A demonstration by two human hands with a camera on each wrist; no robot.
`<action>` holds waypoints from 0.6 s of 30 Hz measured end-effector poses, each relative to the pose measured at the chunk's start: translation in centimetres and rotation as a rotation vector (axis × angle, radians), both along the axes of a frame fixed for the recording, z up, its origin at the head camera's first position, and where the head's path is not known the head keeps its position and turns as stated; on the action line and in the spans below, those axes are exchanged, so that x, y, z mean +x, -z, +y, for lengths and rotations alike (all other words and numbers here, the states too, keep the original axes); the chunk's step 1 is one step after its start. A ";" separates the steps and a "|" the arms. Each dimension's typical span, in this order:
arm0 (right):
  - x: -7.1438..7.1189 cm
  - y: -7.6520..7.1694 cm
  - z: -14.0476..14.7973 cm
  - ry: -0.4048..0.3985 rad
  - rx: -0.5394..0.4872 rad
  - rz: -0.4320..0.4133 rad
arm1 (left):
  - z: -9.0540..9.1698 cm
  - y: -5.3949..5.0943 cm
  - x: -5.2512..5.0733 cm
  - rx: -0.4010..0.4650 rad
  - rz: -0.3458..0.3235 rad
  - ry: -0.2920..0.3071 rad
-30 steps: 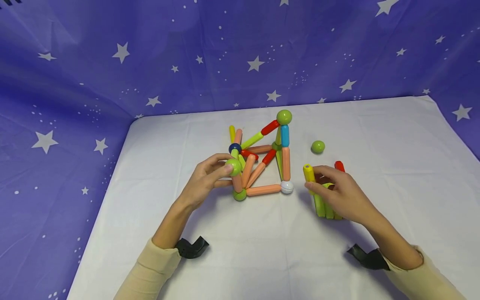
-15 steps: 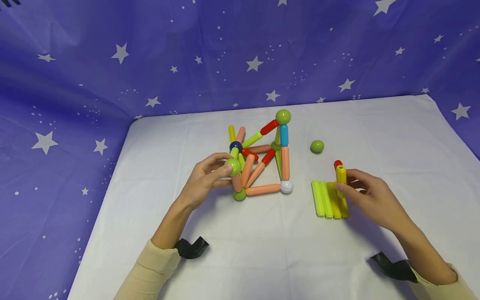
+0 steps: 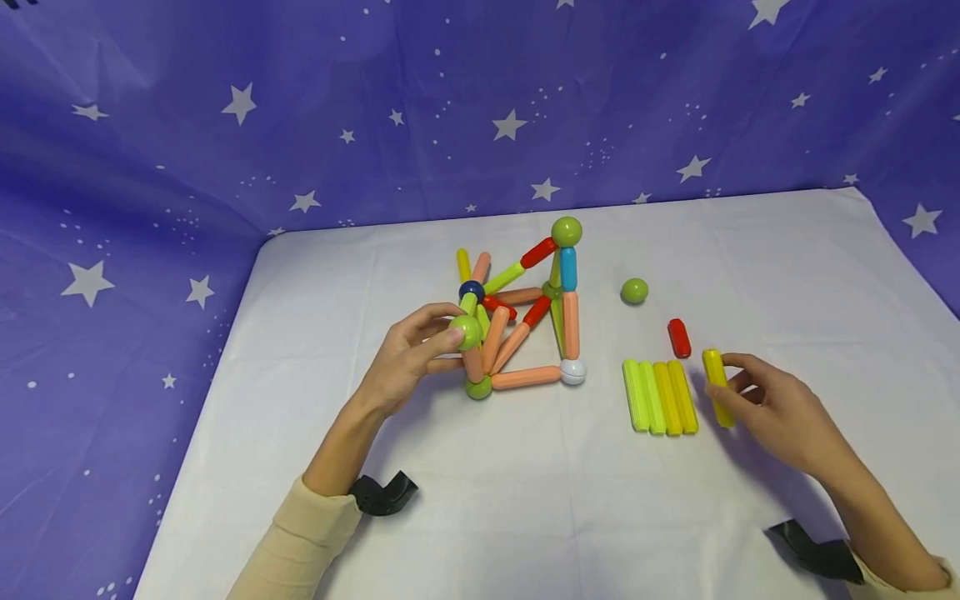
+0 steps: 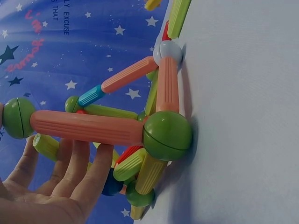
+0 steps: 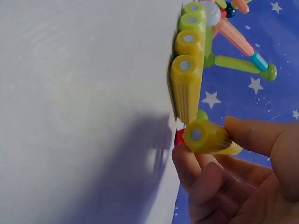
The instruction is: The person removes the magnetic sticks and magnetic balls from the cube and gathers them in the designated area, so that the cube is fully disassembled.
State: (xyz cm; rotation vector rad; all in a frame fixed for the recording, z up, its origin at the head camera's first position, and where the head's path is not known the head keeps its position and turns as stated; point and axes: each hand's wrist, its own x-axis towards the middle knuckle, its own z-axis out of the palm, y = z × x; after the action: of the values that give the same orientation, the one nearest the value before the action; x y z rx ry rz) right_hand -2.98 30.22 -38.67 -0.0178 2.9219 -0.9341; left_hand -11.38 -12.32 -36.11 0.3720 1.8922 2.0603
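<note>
A frame of magnetic rods and balls stands at the middle of the table. My left hand (image 3: 405, 362) holds a green ball (image 3: 468, 332) between thumb and fingers; in the left wrist view this ball caps an orange rod (image 4: 86, 127) that joins a lower green ball (image 4: 167, 135). To the right, my right hand (image 3: 783, 412) pinches a yellow magnetic rod (image 3: 717, 387), tilted, just off the end of a row of rods. That row has lime rods (image 3: 637, 396) and yellow rods (image 3: 667, 398) side by side. The right wrist view shows the held rod's grey end facing the camera.
A short red rod (image 3: 678, 338) lies behind the row, and a loose green ball (image 3: 634, 291) sits farther back. The frame's white ball (image 3: 573, 372) and its tall corner with a blue rod (image 3: 568, 269) face the row. A starry purple cloth (image 3: 420, 100) hangs behind the table.
My right hand has moved right with the yellow rod, from over the row's left end to beyond its right end, uncovering the row and red rod. My left hand has stayed in place.
</note>
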 end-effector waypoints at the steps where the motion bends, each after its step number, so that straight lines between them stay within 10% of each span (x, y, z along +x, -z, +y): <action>1: 0.0 0.1 0.0 -0.007 0.003 0.005 | 0.0 0.0 0.0 0.000 -0.003 -0.001; 18: -0.1 0.7 -0.6 -0.069 -0.038 -0.108 | 0.0 -0.1 -0.1 0.009 -0.021 -0.002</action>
State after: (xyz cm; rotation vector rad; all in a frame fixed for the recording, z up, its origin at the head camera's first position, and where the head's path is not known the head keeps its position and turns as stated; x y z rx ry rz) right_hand -3.05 29.59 -39.34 -0.0674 2.7861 -0.9493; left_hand -11.44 -12.33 -36.05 0.3490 1.8725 2.0666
